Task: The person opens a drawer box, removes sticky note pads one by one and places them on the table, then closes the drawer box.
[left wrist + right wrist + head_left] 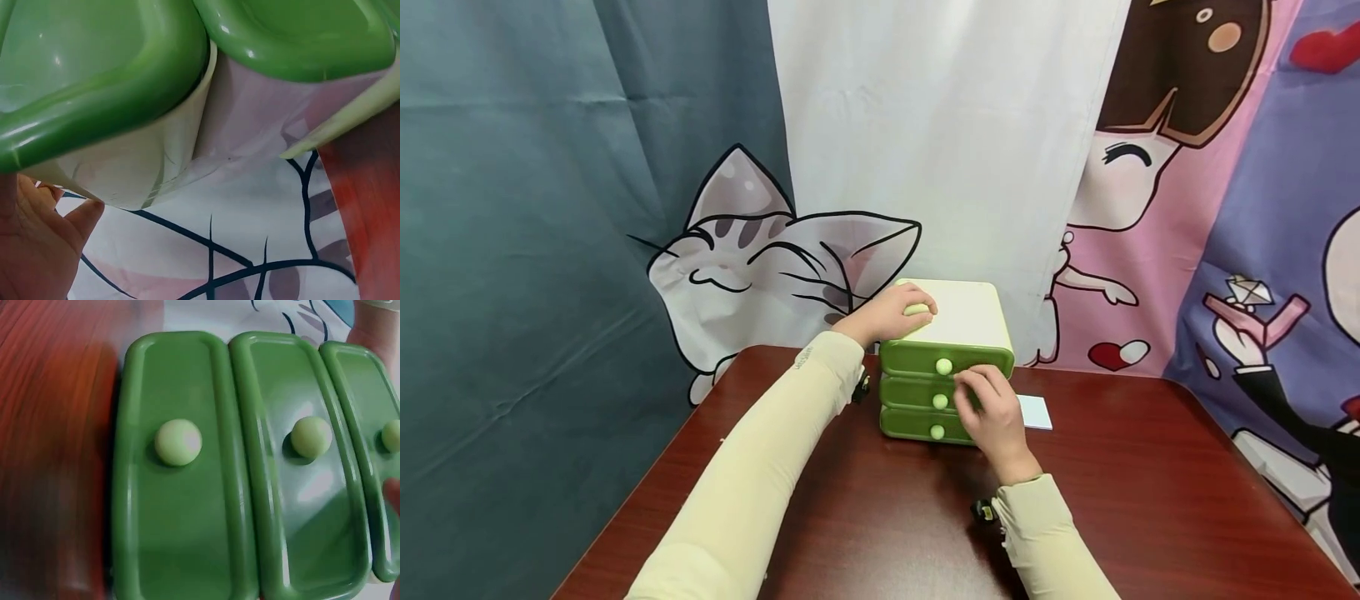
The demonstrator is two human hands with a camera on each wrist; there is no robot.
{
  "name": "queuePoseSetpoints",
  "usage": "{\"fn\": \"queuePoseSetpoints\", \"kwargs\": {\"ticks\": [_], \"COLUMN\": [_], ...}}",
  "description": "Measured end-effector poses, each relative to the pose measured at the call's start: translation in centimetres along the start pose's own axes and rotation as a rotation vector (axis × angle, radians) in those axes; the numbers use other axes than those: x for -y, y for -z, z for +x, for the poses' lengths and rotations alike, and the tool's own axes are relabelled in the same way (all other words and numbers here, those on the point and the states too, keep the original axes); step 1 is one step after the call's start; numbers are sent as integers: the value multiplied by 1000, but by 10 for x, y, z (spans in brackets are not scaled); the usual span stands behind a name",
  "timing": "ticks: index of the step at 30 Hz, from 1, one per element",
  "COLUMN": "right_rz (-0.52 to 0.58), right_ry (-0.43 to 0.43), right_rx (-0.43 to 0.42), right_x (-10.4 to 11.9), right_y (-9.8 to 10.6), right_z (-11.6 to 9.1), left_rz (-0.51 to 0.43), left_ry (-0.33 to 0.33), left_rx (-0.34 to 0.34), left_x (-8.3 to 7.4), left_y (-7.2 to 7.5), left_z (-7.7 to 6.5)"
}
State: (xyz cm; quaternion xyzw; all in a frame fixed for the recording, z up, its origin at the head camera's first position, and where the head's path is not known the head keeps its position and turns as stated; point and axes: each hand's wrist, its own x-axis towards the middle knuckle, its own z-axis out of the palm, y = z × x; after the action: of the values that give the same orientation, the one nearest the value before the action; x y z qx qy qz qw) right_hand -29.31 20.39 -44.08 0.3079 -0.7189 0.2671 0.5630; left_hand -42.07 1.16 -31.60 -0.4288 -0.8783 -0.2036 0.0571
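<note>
A small cabinet with a cream top stands at the table's back. Its front has three stacked green drawers, each with a round pale green knob. My left hand rests on the left part of its top, fingers bent. In the left wrist view the left thumb lies close to the cabinet's cream side. Before the upper drawers, just right of the top knob, my right hand has loosely bent fingers with nothing visible between them. The right wrist view shows only its fingertips, by the top drawer.
A white card-like piece lies right of the cabinet on the reddish-brown table. Behind the table hangs a printed cloth with cartoon figures. A small black device sits at the right wrist.
</note>
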Motion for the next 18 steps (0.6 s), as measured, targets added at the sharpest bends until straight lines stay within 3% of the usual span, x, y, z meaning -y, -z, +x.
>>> {"fn": "queuePoseSetpoints", "kwargs": {"ticks": [3, 11, 18], "right_rz": [-26, -107, -199], "right_ry": [-20, -28, -11], "right_rx": [45, 344, 428], "right_x": [-2, -3, 0], "right_y": [-2, -7, -11], "right_z": [-6, -17, -21], "left_rz": [22, 38, 46], "left_ry": [4, 3, 14], "left_rx": [17, 63, 61], "left_x": [-1, -3, -4], "left_y": [1, 3, 4], "left_z": [-1, -2, -2]}}
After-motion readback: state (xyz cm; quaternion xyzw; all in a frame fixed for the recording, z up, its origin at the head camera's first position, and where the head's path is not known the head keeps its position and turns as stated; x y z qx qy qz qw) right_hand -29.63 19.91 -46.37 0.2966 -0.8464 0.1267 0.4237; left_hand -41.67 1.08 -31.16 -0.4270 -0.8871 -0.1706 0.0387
